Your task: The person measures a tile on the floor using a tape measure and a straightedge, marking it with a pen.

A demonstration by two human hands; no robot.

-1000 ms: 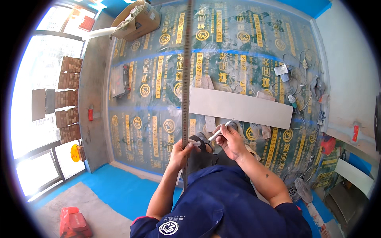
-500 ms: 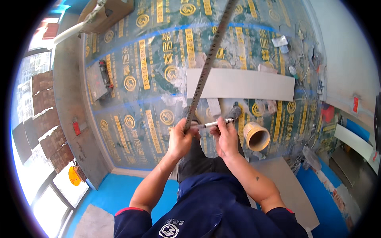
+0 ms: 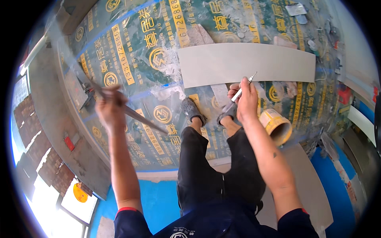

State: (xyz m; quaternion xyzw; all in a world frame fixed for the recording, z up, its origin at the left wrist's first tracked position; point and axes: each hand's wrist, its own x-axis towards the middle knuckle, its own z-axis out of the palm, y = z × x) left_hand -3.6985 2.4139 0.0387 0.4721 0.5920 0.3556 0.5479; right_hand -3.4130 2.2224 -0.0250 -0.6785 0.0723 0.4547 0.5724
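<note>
My left hand, blurred by motion, is out to the left, closed around a long steel ruler. The ruler slants from the upper left down toward my feet, and its far end is smeared. In front of my right leg, my right hand pinches a slim white and silver pen with a thin pointed tip aimed up and to the right. Just beyond that hand, a long pale tile strip lies across the covered floor. The pen tip appears over the strip's near edge, apart from it as far as I can tell.
An open yellowish bucket stands right of my right foot. Narrow tile offcuts lie under and behind the strip. Printed green sheeting covers the floor, with debris along the right wall. A grey ledge runs along the left.
My hands have moved apart: the left swung left with the ruler, which now slants the other way. My right hand rose with the pen, tilting it more upright. The view has shifted too.
</note>
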